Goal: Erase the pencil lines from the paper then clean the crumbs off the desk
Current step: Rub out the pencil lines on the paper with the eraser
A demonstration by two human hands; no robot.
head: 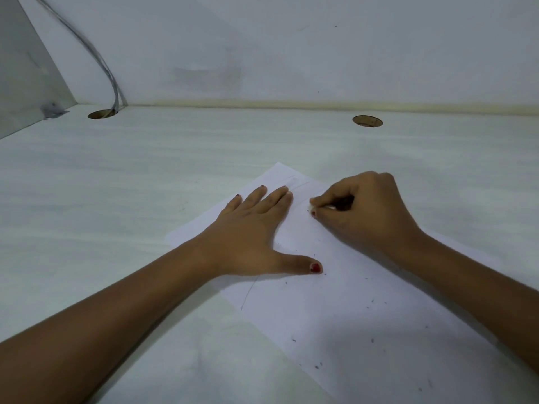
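Your left forearm (pixel 102 316) comes in lowest and closest, crossing the desk (pixel 116 185) toward the paper (pixel 335 301). The sheet lies flat and skewed on the desk, one corner pointing away from you and its near end running out of view.

Your left hand (pixel 250 231) lies palm down on the paper's left part. Its fingers are straight and close together, pointing at the far corner, and the thumb is spread out toward the sheet's middle. It pins the sheet and holds nothing.

Your right hand (pixel 370 211) is over the paper's right edge, apart from the left hand. Its fingers are curled tight and pinch a small pale eraser (pixel 311 203). Only a sliver of it shows at the fingertips, down against the sheet just beside your left fingertips.

A curved pencil line (pixel 249 293) shows by the paper's left edge, below your left thumb, and fainter strokes (pixel 294 182) sit near the far corner. Dark crumbs (pixel 372 300) are scattered over the paper's middle and near end.

Beyond the paper, well apart from it, two round holes (pixel 367 121) are cut into the desk at the foot of the wall (pixel 291 53). A grey cable (pixel 96 53) drops into the left one.
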